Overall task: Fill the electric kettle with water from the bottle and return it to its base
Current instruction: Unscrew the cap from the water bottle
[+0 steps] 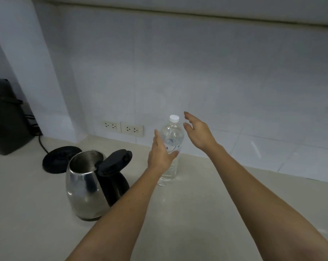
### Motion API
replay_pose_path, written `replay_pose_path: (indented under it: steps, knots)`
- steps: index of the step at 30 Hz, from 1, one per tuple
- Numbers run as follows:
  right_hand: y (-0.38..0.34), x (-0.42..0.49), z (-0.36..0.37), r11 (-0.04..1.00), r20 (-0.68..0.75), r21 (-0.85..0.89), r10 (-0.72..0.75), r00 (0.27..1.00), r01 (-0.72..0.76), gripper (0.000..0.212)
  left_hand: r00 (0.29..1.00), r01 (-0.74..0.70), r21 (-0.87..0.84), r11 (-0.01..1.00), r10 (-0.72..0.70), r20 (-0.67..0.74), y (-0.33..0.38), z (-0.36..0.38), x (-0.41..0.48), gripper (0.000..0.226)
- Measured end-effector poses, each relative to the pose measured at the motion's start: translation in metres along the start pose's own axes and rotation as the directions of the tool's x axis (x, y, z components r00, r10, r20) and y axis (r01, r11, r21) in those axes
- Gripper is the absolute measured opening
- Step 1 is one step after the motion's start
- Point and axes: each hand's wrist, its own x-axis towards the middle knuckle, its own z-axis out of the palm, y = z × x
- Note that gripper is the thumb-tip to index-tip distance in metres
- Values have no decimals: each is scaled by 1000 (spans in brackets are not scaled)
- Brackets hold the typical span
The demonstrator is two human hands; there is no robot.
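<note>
Status: early stage. The stainless-steel electric kettle with a black handle [86,185] stands on the pale countertop [197,213], off its round black base [60,159], which lies just behind it to the far left with a cord running toward the wall. The kettle's black hinged lid [115,162] is raised, so the opening is ready to receive water. No water level can be made out inside.

The clear plastic water bottle with a white screw cap [171,147] stands upright on the countertop to the right of the kettle, near the wall. The cap [174,118] is on; nothing has been poured, as far as can be judged.

The left hand [160,153] is spread against the near-left side of the bottle at mid-height, thumb across its front; fingers are not wrapped around it. The right hand [198,131] is open, fingers spread, just right of the bottle's neck and apparently clear of it. Neither hand grips anything.

Outstanding: grasp the bottle, unscrew the cap, pour, close the lid, reseat the kettle on its base.

Also noted: two wall sockets [122,128] and a black appliance [7,117] at far left.
</note>
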Motion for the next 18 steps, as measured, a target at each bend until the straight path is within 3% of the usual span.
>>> replay_pose_path:
  steps: [7, 10, 18]
  knots:
    - [-11, 17, 7, 996, 79, 54, -75, 994, 71, 39, 998, 59, -76, 995, -59, 1, -23, 13, 12, 116]
    - [-13, 19, 9, 994, 50, 8, -111, 993, 110, 33, 998, 63, -100, 993, -62, 9, -26, 14, 15, 117]
    - [-16, 13, 17, 994, 14, -6, -105, 994, 105, 30, 995, -12, -50, 999, 7, -101, -26, 14, 4, 85]
